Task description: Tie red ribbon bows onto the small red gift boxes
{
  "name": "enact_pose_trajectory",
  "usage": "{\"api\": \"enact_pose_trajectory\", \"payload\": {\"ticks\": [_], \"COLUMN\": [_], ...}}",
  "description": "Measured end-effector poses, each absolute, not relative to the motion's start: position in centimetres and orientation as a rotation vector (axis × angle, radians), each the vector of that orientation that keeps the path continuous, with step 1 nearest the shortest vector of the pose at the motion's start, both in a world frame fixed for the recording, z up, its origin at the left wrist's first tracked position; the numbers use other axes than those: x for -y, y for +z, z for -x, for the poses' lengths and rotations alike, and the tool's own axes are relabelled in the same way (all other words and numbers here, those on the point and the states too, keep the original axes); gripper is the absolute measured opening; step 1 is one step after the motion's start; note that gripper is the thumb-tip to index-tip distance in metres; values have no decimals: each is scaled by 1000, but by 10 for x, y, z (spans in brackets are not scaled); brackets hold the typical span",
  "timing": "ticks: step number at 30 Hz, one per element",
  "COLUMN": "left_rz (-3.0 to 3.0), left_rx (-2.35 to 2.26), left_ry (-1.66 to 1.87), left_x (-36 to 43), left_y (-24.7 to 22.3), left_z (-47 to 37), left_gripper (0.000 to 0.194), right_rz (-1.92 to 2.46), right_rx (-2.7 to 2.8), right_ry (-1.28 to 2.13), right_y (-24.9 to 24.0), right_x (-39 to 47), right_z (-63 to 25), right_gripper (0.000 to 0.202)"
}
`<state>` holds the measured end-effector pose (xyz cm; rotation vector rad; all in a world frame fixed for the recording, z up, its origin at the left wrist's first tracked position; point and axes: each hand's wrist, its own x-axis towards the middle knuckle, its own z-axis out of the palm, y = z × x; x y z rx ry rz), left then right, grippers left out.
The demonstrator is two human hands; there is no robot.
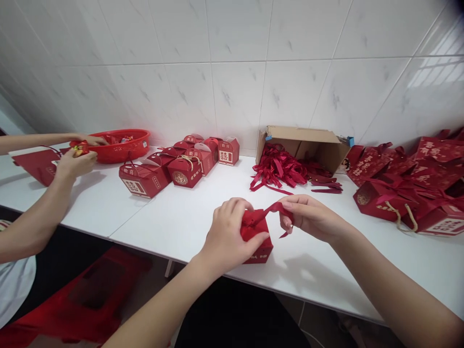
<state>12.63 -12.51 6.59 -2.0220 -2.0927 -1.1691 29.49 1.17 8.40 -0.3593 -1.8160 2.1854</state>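
Observation:
A small red gift box point(258, 252) stands near the front edge of the white table point(174, 224). My left hand point(229, 232) is wrapped round its left side and top, hiding much of it. My right hand point(308, 215) pinches a dark red ribbon point(270, 209) just right of the box. The ribbon runs from the box top to these fingers, with a loose end hanging below them. Whether it is knotted at the box is hard to see.
A cardboard box point(308, 135) lies on its side, red ribbons point(277, 166) spilling out. Red gift boxes point(145, 179) stand at left centre; more packed boxes point(406, 193) are at right. A co-worker's hands point(74, 162) hold wrapped sweets beside a red basin point(126, 150).

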Motion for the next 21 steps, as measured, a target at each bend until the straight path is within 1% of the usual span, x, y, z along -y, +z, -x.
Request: {"api": "enact_pose_trajectory", "payload": {"ticks": [3, 5, 7, 11, 15, 19, 21], "left_rz": [1934, 1850, 1779, 1717, 1679, 1688, 1763], "left_rx": [2045, 2028, 2003, 1910, 1849, 1896, 1946], "left_ry": [-1098, -1121, -1161, -1174, -1169, -1232, -1327], "left_x": [116, 113, 113, 113, 112, 115, 119], "left_y": [66, 66, 65, 65, 64, 68, 70], "left_z": [-133, -131, -128, -127, -132, -133, -130], "left_gripper": [27, 22, 21, 17, 9, 9, 10], "right_rz": [400, 466, 586, 766, 617, 394, 396], "right_rx": [1774, 1836, 1990, 2232, 2231, 2182, 2166], "right_ry": [2159, 2073, 1889, 1504, 1431, 1492, 1429], "right_y": [91, 92, 90, 77, 63, 57, 55], "right_x": [-8, -7, -5, -1, 5, 11, 13], "right_z": [-298, -302, -306, -301, -281, -264, -259], "right_gripper": [22, 27, 31, 31, 32, 23, 21]}}
